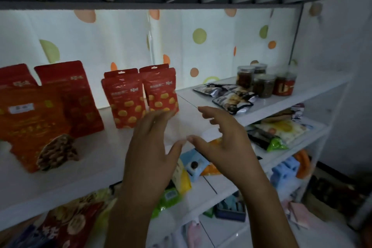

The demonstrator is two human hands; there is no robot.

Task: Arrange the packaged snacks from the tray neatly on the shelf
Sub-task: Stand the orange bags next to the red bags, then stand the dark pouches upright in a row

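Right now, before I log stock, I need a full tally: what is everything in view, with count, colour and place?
small red pouches: two in front, two tops behind; red, yellow spots; upright mid-shelf
large bags: three; red and orange-red; left of shelf
flat packets: about three; silver-black; lying right of middle
jars: four; clear, dark contents; far right
mixed packets: count unclear; yellow, green, blue; lower shelves
shelf: one unit; white
backdrop: one; white, orange and green dots; behind shelf
left hand: open, fingertips at right front pouch's base
right hand: loosely curled, empty
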